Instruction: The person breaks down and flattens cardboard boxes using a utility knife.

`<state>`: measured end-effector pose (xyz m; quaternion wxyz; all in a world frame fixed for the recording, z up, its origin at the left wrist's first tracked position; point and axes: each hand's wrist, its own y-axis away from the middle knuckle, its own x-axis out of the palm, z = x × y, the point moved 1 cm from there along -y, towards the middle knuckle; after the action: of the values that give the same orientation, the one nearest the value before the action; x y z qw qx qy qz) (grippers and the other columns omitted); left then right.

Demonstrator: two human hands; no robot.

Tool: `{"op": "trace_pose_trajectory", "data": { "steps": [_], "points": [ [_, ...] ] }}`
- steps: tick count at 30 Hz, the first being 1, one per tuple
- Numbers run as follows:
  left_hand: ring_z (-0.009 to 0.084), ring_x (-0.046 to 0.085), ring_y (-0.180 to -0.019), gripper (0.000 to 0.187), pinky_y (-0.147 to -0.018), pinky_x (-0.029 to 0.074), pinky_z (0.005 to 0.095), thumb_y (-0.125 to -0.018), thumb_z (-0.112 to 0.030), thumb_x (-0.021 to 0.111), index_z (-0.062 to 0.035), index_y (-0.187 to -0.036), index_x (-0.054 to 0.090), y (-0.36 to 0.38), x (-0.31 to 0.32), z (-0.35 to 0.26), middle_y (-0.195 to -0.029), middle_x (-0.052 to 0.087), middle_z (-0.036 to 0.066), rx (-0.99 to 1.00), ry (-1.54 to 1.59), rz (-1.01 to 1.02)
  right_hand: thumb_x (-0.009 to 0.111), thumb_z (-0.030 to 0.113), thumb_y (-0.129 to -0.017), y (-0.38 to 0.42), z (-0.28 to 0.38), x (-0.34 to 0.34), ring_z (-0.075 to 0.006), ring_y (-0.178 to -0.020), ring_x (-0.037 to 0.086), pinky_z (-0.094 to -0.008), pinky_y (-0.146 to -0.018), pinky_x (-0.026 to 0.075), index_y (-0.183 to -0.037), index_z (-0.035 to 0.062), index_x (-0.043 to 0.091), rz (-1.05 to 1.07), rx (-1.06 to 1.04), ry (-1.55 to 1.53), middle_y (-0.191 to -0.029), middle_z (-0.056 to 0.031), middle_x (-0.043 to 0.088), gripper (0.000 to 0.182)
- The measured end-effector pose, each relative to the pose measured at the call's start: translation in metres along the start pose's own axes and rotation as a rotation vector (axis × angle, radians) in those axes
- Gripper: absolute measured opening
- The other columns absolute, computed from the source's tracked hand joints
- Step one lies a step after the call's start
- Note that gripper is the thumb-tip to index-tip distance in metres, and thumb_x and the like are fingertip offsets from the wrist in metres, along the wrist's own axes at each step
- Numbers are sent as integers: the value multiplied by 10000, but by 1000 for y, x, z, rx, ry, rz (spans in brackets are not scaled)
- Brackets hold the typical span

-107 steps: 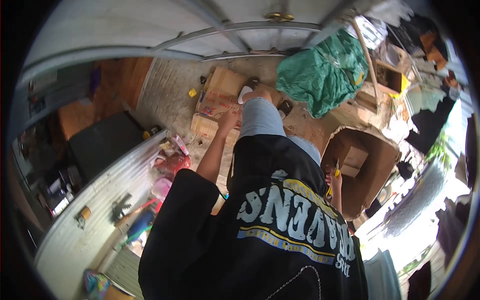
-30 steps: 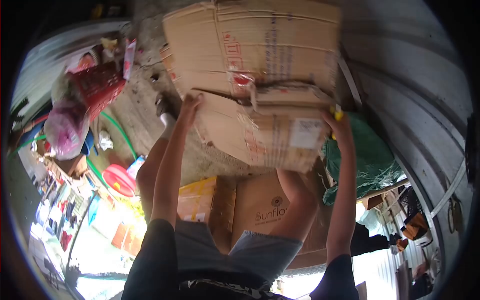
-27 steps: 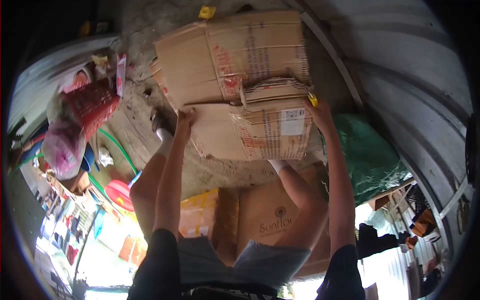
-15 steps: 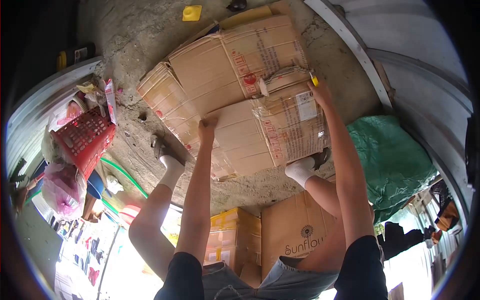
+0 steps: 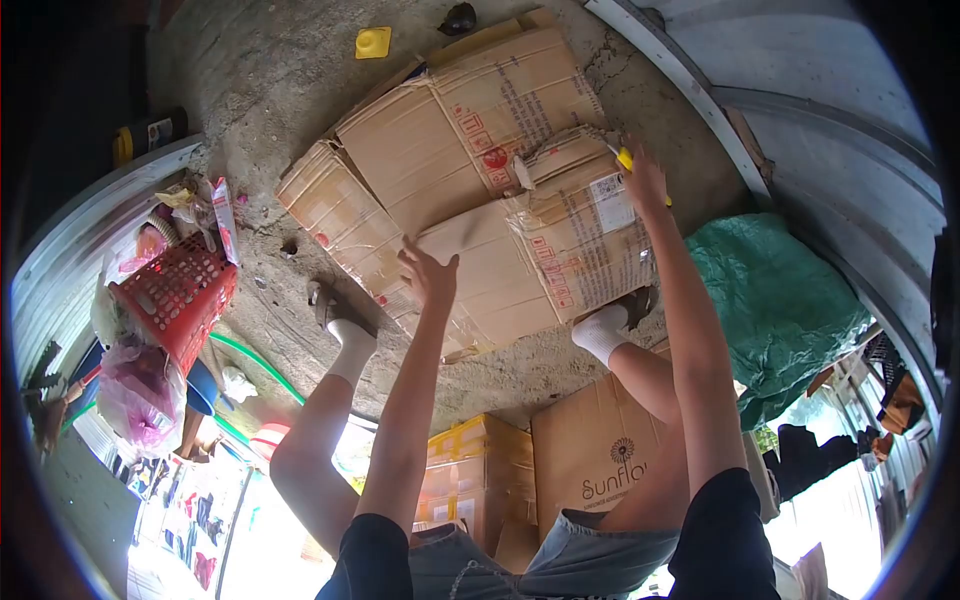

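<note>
A flattened cardboard box (image 5: 485, 262) lies on top of other folded cardboard (image 5: 385, 150) on the ground, with red and dark print and a white label. Over its left edge, my left hand (image 5: 430, 275) is open with the fingers spread, fingertips close above the cardboard. My right hand (image 5: 647, 183) is closed round a yellow-handled cutter (image 5: 626, 159) at the box's upper right corner. The cutter's thin metallic tip points up and left, beside a torn, rumpled flap (image 5: 570, 153). Most of the handle is hidden in my fist.
A red perforated basket (image 5: 180, 300) with plastic bags stands at left, near a green hose (image 5: 258, 358). A green tarp (image 5: 780, 300) lies at right beside a metal-sheet wall (image 5: 820, 130). Taped boxes (image 5: 478, 470) and a printed carton (image 5: 575, 450) are beneath me. A yellow piece (image 5: 373, 43) lies beyond.
My left hand has let go of the cardboard edge and spread its fingers. My right hand has turned slightly at the corner, still round the cutter. The view has shifted a little.
</note>
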<state>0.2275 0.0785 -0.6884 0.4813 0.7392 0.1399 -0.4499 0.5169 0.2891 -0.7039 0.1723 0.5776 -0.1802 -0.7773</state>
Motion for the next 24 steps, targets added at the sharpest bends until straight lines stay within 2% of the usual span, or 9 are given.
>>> {"op": "trace_pose_trajectory", "data": {
  "steps": [2,6,8,10,14,16,18,23,24],
  "points": [
    [345,322,-1172,974,-981,112,588,-628,-245,722,-86,-1324,60,26,-20,-23,-1288,170,207,43,-107,75,550,117,-758,25,8,-4,-340,-962,486,-429,-788,397,-1212,93,366,-216,-100,44,-1009,-160,528,490],
    [352,320,-1176,962,-969,105,605,-633,-236,718,-91,-1324,64,76,-34,-12,-1288,177,217,97,-191,198,545,-8,-691,97,27,-15,-341,-1000,442,-429,-813,381,-1171,92,403,-299,-29,-138,-972,-147,497,510],
    [348,389,-1133,911,-964,165,582,-652,-246,700,-70,-1317,103,107,-54,1,-1246,289,225,142,-292,281,528,19,-714,150,40,-22,-339,-931,492,-424,-762,419,-1167,90,408,-388,-65,-90,-984,-157,504,474],
    [326,498,-1026,817,-916,306,513,-690,-324,655,-42,-1292,179,127,-77,27,-1115,472,215,201,-294,511,515,78,-747,199,47,-29,-339,-830,544,-419,-680,457,-1167,93,412,-48,141,-133,-981,-166,520,432],
    [306,579,-877,400,-748,452,405,-794,-402,458,-41,-859,618,179,-195,22,-879,606,187,93,-303,631,543,142,-747,282,119,-120,-355,-793,559,-440,-631,452,-1081,90,413,151,171,-277,-937,-184,541,362],
    [309,579,-875,370,-748,451,409,-804,-371,440,-54,-864,622,202,-244,22,-878,604,191,137,-302,463,559,134,-736,308,144,-166,-357,-805,556,-447,-643,445,-1028,85,419,148,168,-383,-925,-190,542,328],
    [322,580,-852,286,-736,446,422,-798,-276,450,-79,-961,578,213,-281,27,-852,604,191,243,-336,275,582,111,-716,331,166,-196,-370,-840,539,-458,-663,421,-925,65,418,18,-278,-378,-885,-201,542,270],
    [346,575,-823,352,-703,440,429,-756,-149,498,-85,-1091,410,205,-374,12,-854,601,179,626,-282,174,628,188,-725,395,202,-335,-373,-788,530,-405,-661,412,-939,23,429,-447,217,-791,-858,-211,550,336],
    [348,572,-829,359,-703,440,426,-746,-163,511,-82,-1084,420,190,-385,18,-863,598,183,727,-310,183,628,188,-740,413,192,-338,-254,-677,513,-341,-582,406,-918,35,446,-509,301,-851,-766,-132,533,297]
  ]
}}
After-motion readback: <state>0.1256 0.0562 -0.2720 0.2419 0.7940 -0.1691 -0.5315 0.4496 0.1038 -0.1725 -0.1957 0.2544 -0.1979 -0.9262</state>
